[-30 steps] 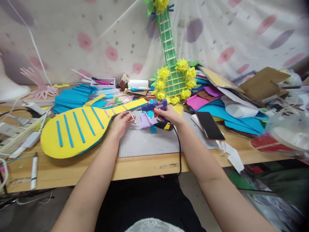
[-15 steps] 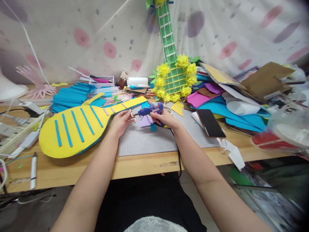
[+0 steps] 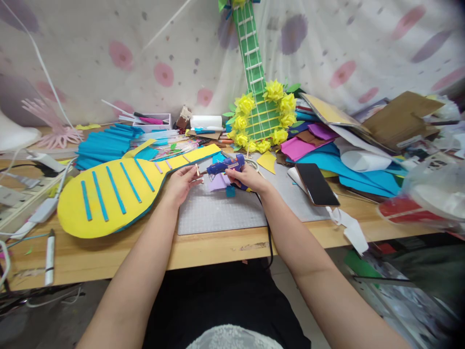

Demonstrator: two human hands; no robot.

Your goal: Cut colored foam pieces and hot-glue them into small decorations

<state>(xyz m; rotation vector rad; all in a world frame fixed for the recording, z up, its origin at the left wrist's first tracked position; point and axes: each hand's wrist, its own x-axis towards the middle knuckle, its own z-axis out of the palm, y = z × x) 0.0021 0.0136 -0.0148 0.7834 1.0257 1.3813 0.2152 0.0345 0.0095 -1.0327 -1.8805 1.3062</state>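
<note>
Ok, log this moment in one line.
left grip: small pale strip | right grip: blue glue gun | nozzle: toward strip

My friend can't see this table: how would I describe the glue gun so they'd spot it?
On the wooden table, find the grey mat. Over it, the right hand holds the glue gun, pointing toward the left hand. It is dark blue and pistol-shaped, unlike the lilac paper nearby.

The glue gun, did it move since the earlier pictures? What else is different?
The right hand brought the glue gun left, so its tip is now close to the small pale stick in the left hand. Neither hand let go of its thing. The yellow guitar and the phone stayed put.
</note>
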